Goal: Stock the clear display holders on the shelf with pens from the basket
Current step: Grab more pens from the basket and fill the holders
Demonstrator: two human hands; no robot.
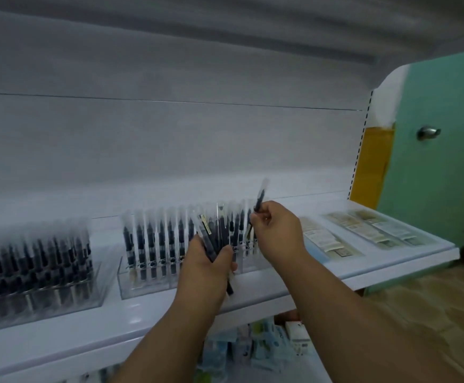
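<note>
Pens bunched in our left hand; right hand pinches 1 pen upright, just above the clear holder behind it. We'd lower it straight into a free slot.

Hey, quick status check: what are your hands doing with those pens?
Left hand gripping bundle of pens. Right hand holding single pen above middle holder. Nothing in the way.

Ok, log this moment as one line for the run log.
left hand: holds pen bundle | right hand: pinches single pen, tilted, above middle holder | left holder: stocked
</note>
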